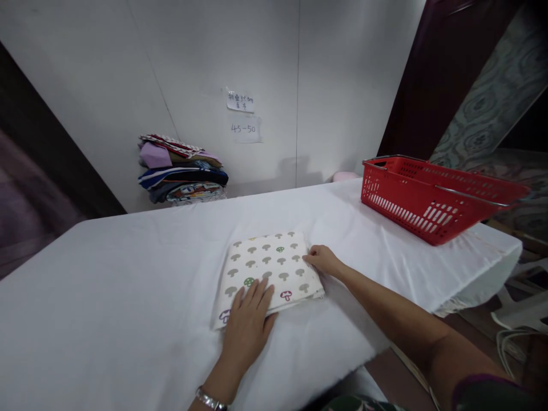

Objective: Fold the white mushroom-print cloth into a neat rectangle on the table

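Observation:
A folded white cloth (266, 264) printed with grey, green, yellow, red and purple mushrooms lies on the white-covered table. My left hand (249, 322) rests flat on its near edge, fingers stretched out and the thumb beside the front fold. At the right edge of the cloth, my right hand (323, 260) has its fingers closed, pinching the side. The layers show a little at the near right corner.
To the right stands a red plastic basket (428, 197) with metal handles. A stack of folded fabrics (184, 171) sits at the back left, against the wall. Two paper notes (246, 129) are stuck on the wall. The table's edge drops away at the right and front.

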A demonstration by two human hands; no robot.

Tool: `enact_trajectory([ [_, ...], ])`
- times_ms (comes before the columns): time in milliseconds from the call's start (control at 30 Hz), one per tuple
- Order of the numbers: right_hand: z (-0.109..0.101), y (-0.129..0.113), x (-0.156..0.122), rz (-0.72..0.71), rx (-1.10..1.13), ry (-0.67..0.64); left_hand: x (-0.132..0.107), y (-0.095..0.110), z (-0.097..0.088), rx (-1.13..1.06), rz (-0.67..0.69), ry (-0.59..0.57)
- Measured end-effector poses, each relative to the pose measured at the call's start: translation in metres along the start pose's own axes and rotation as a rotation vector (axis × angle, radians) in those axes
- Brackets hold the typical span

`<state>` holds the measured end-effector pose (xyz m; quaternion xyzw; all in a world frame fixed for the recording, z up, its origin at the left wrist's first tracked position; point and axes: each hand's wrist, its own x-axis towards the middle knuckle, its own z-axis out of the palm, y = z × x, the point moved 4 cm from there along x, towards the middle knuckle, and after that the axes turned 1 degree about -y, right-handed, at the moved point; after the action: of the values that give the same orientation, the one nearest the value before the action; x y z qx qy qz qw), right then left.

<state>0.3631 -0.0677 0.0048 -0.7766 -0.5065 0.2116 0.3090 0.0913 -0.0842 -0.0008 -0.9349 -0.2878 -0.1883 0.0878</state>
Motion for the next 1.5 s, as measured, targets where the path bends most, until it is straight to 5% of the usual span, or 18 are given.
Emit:
enact_trajectory([
  [433, 0.003, 0.005, -0.005, 0.003, -0.045, 0.002, 0.0, 0.0, 0.002, -0.051, -0.012, -0.004],
  [600, 0.0, 0.001, -0.007, -0.007, -0.152, -0.021, 0.0, -0.002, -0.01, -0.142, -0.027, -0.105],
  [700, -0.006, -0.012, -0.012, -0.027, -0.253, -0.033, 0.013, -0.013, -0.029, -0.206, -0.09, -0.153],
  [800, -0.006, -0.044, -0.021, -0.213, -0.43, 0.013, 0.032, -0.031, -0.039, -0.136, -0.194, -0.12],
  [900, 0.009, -0.079, -0.032, -0.531, -0.426, 0.001, 0.042, -0.042, -0.021, -0.079, -0.273, -0.215],
  [967, 0.025, -0.087, -0.035, -0.608, -0.4, -0.074, 0.042, -0.044, -0.004, -0.081, -0.292, -0.277],
  [1067, 0.045, -0.073, -0.029, -0.495, -0.45, -0.194, 0.036, -0.043, 0.009, -0.103, -0.288, -0.312],
  [1267, 0.053, -0.049, -0.023, -0.444, -0.494, -0.21, 0.046, -0.053, -0.001, -0.189, -0.333, -0.441],
  [1500, 0.051, -0.062, -0.022, -0.408, -0.515, -0.236, 0.072, -0.081, 0.015, -0.088, -0.479, -0.321],
])
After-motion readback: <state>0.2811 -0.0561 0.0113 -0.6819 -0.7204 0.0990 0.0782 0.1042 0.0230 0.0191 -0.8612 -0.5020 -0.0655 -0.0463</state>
